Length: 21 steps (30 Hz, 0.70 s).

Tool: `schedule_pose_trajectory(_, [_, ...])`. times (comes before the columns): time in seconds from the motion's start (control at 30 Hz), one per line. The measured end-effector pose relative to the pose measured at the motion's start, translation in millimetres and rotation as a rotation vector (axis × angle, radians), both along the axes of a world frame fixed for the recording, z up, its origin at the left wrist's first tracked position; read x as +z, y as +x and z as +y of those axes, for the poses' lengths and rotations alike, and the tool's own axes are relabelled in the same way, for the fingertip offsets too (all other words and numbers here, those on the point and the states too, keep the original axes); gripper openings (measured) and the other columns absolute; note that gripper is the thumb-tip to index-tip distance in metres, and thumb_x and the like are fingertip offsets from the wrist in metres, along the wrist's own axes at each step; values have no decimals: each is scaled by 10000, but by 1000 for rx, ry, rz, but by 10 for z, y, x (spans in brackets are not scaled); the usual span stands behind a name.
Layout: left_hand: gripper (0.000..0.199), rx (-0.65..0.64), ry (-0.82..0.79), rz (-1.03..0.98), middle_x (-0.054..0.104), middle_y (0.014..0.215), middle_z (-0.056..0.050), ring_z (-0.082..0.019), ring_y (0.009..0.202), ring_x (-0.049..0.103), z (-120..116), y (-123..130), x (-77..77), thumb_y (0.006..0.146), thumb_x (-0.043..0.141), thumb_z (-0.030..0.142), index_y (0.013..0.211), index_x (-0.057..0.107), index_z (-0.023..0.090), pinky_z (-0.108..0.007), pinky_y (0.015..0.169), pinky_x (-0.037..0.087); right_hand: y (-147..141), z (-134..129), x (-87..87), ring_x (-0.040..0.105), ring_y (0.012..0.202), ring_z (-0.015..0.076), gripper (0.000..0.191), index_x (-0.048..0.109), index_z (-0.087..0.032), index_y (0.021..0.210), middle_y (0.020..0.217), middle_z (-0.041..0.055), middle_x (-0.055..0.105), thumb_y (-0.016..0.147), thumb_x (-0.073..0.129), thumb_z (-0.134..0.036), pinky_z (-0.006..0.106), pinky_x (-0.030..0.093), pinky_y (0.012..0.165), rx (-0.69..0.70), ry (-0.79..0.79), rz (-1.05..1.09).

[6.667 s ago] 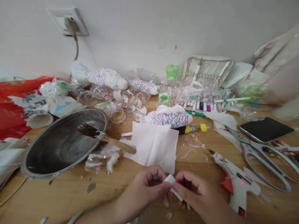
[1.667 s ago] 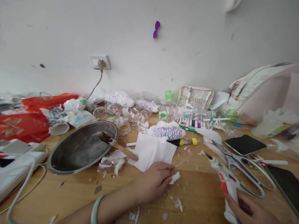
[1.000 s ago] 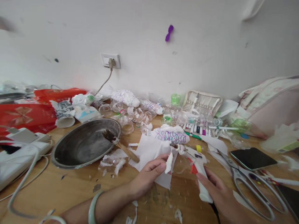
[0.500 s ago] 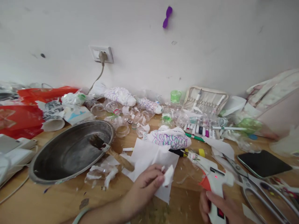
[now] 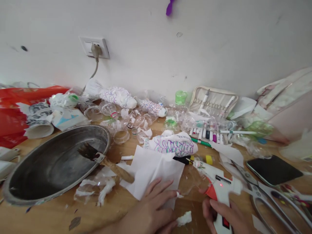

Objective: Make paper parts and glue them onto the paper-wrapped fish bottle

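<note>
My left hand (image 5: 156, 204) lies over the lower part of a white paper sheet (image 5: 148, 165), fingers spread and nothing gripped. A small torn white scrap (image 5: 184, 218) rests on the table beside its thumb, and a tinier bit (image 5: 179, 195) shows at a fingertip. On the right, my right hand (image 5: 221, 214) is closed around the handle of a white hot glue gun (image 5: 223, 187) with an orange trigger and a lit red light. The gun's nozzle points up and left, near a paper fish (image 5: 174, 144) drawn with purple and green scales.
A metal basin (image 5: 60, 162) stands at left with a paintbrush (image 5: 109, 164) across its rim. Large scissors (image 5: 258, 191) and a phone (image 5: 274, 170) lie at right. Plastic bottle pieces, markers (image 5: 207, 133) and two more paper fish (image 5: 118, 97) crowd the back along the wall.
My left hand has let go of the folded white scrap, spread its fingers and lowered onto the sheet. The right hand still holds the glue gun. The view has shifted slightly.
</note>
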<state>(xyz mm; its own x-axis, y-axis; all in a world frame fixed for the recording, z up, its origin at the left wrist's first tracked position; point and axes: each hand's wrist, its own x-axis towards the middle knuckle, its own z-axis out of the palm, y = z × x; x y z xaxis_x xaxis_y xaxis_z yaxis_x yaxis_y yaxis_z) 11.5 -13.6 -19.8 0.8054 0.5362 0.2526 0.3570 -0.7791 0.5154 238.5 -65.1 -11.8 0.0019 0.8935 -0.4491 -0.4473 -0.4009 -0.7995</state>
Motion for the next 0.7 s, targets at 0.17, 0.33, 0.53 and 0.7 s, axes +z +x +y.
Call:
schedule_pose_trajectory(0.17, [154,-57,93,-24,603,1289,-72,-288,1277,449,-8,20,-173,842,560,292,789,702,263,-482,1089,293,-27,60,-46,504,332,71,364,591,-167,861,617,-5,632,742,699,-494,127,354,300,7,89,-27])
schedule_pose_trajectory(0.33, [169,-80,-42,51,570,1330,-74,-262,1284,446,-12,18,191,875,534,224,894,699,258,-455,1096,297,-10,75,-44,419,317,62,378,540,-162,839,432,-22,542,801,603,-533,119,309,315,99,86,-143])
schedule_pose_trajectory(0.53, [241,-120,-18,97,638,1229,-116,-240,1245,485,-27,67,308,906,485,243,823,701,176,-356,1060,379,-17,105,-68,336,285,44,371,488,-169,759,395,-28,520,823,553,-528,120,250,302,154,68,-148])
schedule_pose_trajectory(0.7, [186,-133,-16,109,658,1189,-107,-228,1213,514,-17,103,299,876,548,230,782,695,164,-319,1028,416,-27,113,-33,339,295,47,385,469,-175,739,389,-31,518,819,550,-543,121,264,310,149,51,-189])
